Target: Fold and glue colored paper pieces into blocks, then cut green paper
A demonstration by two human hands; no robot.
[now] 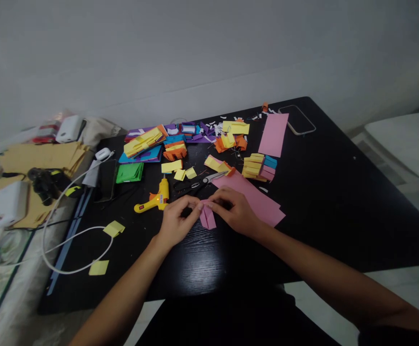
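Observation:
A small folded piece of pink paper [208, 217] is pinched at its top edge between both hands, above the front middle of the black table. My left hand [179, 217] grips its left corner with thumb and fingers. From the other side my right hand [236, 210] closes on the right corner. Just beyond the hands lie black-handled scissors [209, 179], their handles partly hidden. A yellow glue gun [158, 194] rests left of my left hand. Larger pink sheets [252, 197] are spread behind and beside my right hand.
Folded yellow strips [146, 142], a green paper stack [130, 172] and a yellow, blue and pink bundle [254, 167] lie farther back. A pink sheet [273, 134] partly covers a phone-shaped object [298, 120]. A white cable [46, 230] loops over the left side. A white stool [407, 139] stands right.

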